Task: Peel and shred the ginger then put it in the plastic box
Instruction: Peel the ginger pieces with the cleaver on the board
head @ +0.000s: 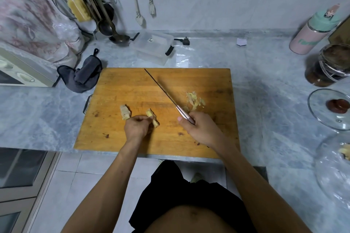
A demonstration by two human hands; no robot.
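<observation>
The left hand pinches a ginger piece near the cutting board's 6 o'clock edge; another piece lies at its 9 o'clock. The right hand grips the knife, blade toward 11 o'clock over bare board, peelings at its 3 o'clock. The plastic box sits beyond the board's 12 o'clock edge, its contents unclear.

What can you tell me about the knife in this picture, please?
The knife has a long, thin, dark blade and a pale pink handle. The right hand grips the handle with its fingers curled round it. The knife is seen from its back edge, pointing away and to the left over the wooden cutting board. Whether the blade touches the board, I cannot tell. It is not touching any ginger.
</observation>
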